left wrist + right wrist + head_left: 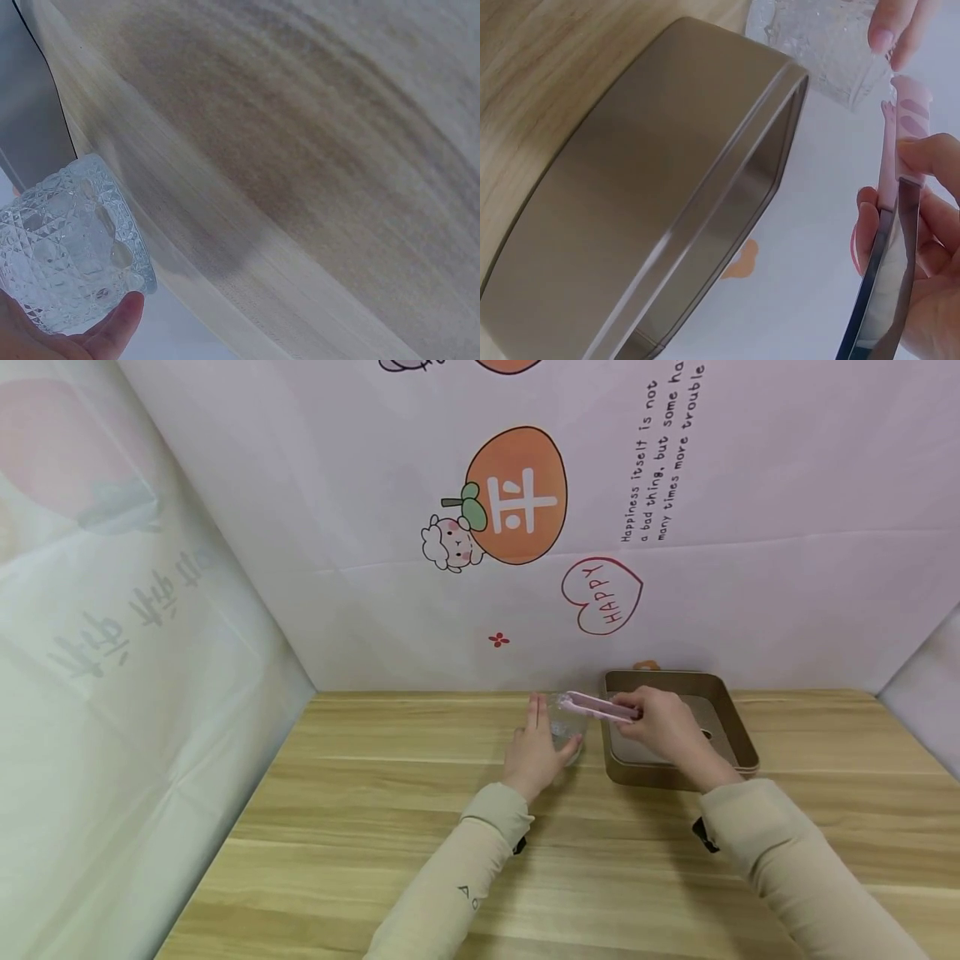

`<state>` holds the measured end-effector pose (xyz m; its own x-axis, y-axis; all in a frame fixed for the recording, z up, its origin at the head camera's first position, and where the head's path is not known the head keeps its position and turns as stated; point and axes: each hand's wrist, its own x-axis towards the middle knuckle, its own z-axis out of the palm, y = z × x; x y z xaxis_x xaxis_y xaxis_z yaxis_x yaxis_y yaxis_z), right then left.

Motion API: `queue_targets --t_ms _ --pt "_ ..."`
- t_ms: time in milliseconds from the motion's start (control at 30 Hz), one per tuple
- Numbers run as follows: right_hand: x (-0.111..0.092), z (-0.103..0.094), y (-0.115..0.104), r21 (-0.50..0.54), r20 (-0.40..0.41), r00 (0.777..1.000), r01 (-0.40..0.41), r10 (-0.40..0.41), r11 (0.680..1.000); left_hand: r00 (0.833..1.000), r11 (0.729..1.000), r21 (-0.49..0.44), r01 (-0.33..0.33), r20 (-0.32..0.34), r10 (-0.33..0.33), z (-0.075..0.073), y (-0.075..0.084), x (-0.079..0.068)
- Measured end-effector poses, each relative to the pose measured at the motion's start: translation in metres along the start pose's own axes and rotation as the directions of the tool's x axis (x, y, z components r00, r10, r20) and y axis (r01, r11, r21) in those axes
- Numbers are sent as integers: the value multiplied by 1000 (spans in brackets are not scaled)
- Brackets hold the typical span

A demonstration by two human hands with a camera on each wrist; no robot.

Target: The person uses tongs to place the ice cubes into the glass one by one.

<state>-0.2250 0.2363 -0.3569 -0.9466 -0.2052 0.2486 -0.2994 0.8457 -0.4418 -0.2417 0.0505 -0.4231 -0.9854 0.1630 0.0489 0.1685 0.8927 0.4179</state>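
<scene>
Head view: left hand [531, 756] gripped the glass [564, 728]; beside it, my right hand [666, 720] pinched tongs [596, 707]. Light pressure seemed best.

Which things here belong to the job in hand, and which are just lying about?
Job:
- glass, held by the left hand
- pink tongs, held by the right hand
- brown tin, probably

Just surroundings:
- wooden table
- printed backdrop
</scene>
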Motion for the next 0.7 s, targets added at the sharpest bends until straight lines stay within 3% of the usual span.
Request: queue_targets --t_ms 700 --pt "-2 4 0 -57 52 999 -1 4 998 1000 1000 16 2 13 -2 1 0 0"
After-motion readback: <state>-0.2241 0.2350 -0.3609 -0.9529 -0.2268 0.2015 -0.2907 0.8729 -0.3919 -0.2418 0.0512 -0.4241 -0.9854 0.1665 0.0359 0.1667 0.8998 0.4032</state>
